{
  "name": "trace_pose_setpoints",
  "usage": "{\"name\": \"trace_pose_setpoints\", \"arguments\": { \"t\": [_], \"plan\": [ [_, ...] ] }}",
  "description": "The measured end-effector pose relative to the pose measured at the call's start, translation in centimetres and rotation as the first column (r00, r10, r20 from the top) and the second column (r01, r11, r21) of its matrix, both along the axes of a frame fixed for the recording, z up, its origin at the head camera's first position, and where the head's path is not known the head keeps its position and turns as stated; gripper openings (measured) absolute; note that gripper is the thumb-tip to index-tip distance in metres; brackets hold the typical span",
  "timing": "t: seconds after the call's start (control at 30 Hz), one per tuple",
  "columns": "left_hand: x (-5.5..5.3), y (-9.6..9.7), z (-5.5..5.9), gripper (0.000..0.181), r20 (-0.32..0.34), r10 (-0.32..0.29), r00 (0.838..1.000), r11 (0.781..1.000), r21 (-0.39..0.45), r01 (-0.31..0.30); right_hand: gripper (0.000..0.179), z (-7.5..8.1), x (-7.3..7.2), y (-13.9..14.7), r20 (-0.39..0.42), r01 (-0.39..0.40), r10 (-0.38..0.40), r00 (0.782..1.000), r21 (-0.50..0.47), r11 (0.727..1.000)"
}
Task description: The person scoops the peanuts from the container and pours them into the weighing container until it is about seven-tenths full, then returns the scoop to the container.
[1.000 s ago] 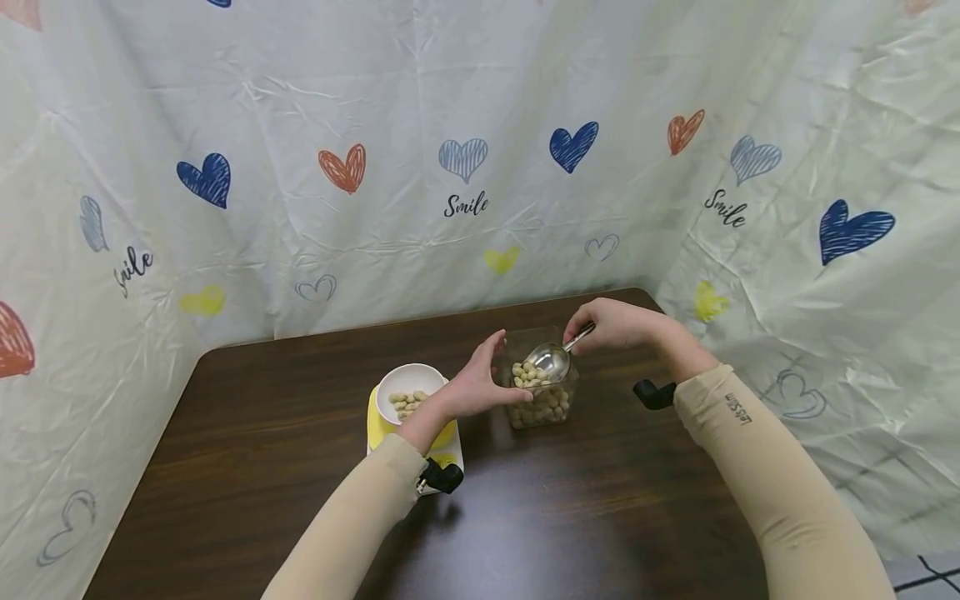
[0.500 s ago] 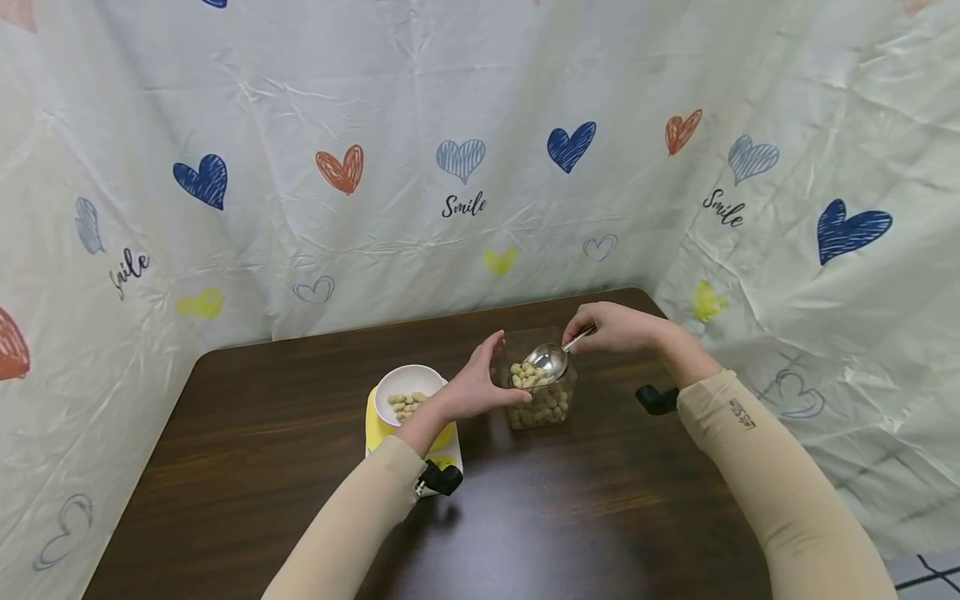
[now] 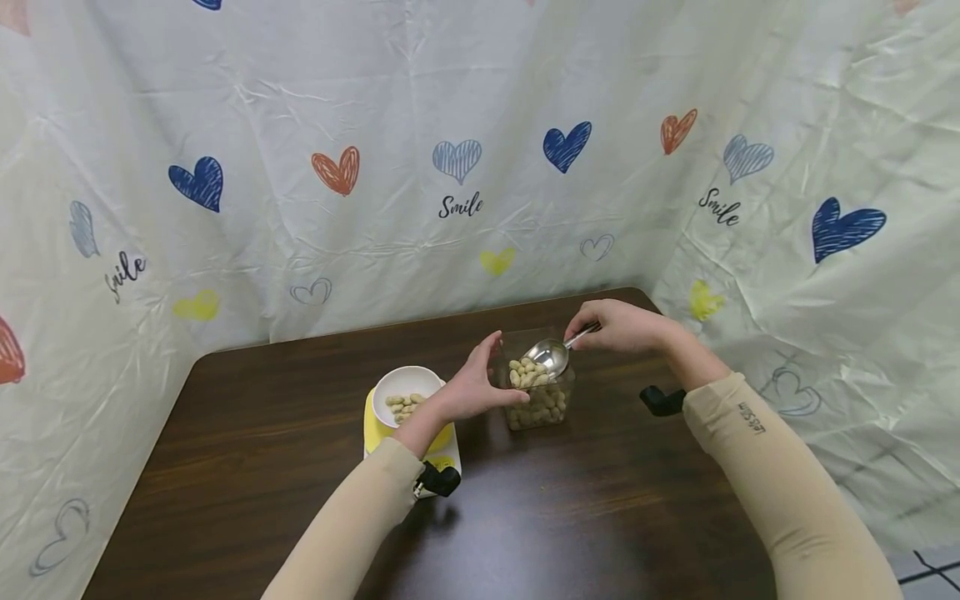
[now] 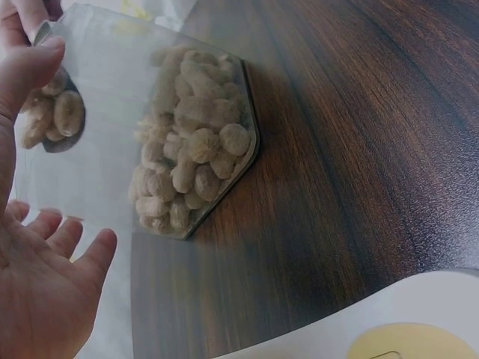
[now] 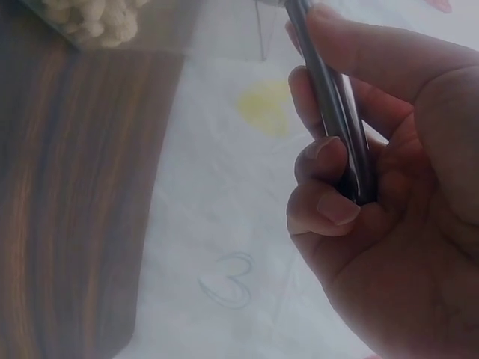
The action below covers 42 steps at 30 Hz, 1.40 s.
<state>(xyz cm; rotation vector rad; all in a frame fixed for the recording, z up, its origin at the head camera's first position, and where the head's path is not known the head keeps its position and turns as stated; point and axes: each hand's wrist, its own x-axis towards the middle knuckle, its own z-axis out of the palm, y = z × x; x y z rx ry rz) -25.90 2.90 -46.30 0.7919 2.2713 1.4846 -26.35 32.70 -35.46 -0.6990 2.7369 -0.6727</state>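
A clear plastic container [image 4: 112, 179] of unshelled peanuts [image 4: 196, 142] stands on the dark table, right of centre in the head view. My left hand [image 3: 468, 390] holds it from the left, thumb at the front wall and fingers spread along the side. From the right, my right hand [image 3: 618, 325] grips the handle of a metal scoop [image 3: 552, 356], fingers curled round it in the right wrist view. The scoop's bowl is tilted down inside the container's upper part. Peanuts in the scoop [image 4: 67, 116] show through the wall in the left wrist view.
Left of the container, a white bowl [image 3: 384, 388] with several peanuts sits on a yellow-and-white kitchen scale [image 3: 375, 432], partly hidden by my left forearm. A curtain [image 3: 405, 275] printed with hearts hangs behind the wooden table [image 3: 247, 450].
The head view has shifted slightly, so the scene sits a little further left. Both hands keep their hold, and the scoop stays inside the container with almost no movement.
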Motion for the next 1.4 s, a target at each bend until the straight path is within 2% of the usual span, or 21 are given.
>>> {"name": "trace_pose_setpoints", "arguments": {
  "t": [0.5, 0.7, 0.83, 1.07, 1.4],
  "plan": [
    [0.0, -0.1, 0.0, 0.118, 0.007, -0.005, 1.000, 1.000, 0.010, 0.005, 0.012, 0.7, 0.1, 0.9, -0.035, 0.036, -0.038, 0.999, -0.063, 0.997],
    [0.0, -0.2, 0.1, 0.119, 0.006, -0.003, 1.000, 1.000, 0.000, 0.003, 0.013, 0.8, 0.3, 1.5, -0.053, 0.028, -0.033, 0.998, -0.099, 0.995],
    [0.0, -0.2, 0.1, 0.118, 0.009, -0.004, 1.000, 1.000, -0.003, 0.004, 0.015, 0.6, 0.3, 2.1, -0.037, 0.038, -0.043, 0.998, -0.123, 0.992],
    [0.1, -0.1, 0.1, 0.117, 0.027, -0.011, 1.000, 1.000, -0.009, 0.012, 0.022, -0.2, 0.5, 3.5, 0.025, 0.101, -0.099, 0.995, -0.130, 0.986],
    [0.3, -0.5, 0.6, 0.128, -0.002, -0.010, 1.000, 0.995, -0.094, 0.010, 0.021, -1.0, 0.6, 3.8, 0.038, 0.095, -0.089, 0.995, -0.201, 0.975]
  ]
}}
